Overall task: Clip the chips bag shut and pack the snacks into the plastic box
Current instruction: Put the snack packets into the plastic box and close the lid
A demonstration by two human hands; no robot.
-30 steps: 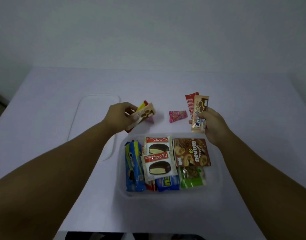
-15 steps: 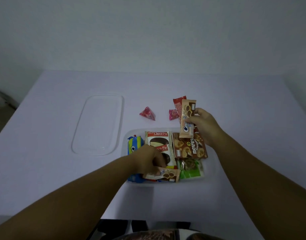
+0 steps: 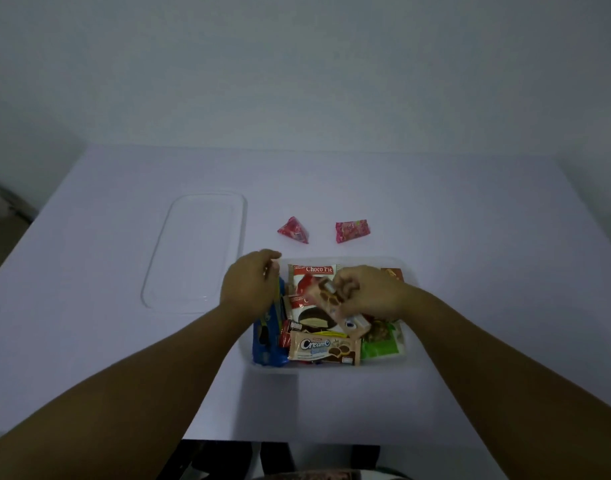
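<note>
A clear plastic box [image 3: 410, 271] sits near the table's front edge, filled with snacks: two Choco Pie packs [image 3: 316, 270], a blue packet [image 3: 266, 346], a green packet [image 3: 380, 346] and a beige Cream-O packet [image 3: 325, 348] lying flat at the front. My right hand [image 3: 373, 296] grips a second beige cookie packet [image 3: 330, 301] low over the Choco Pies, with a red wrapper showing behind it. My left hand [image 3: 250, 284] hovers over the box's left end, its fingers loosely curled and holding nothing. No chips bag or clip is visible.
The box's clear lid [image 3: 193, 251] lies flat to the left of the box. Two small pink candy packs rest on the table behind the box, a triangular one [image 3: 293, 231] and a squarish one [image 3: 352, 231]. A white wall rises behind the table.
My left hand let go of the Cream-O packet at the box's front and drew back to the box's left end. My right hand brought its packets down from behind the box onto the Choco Pies.
</note>
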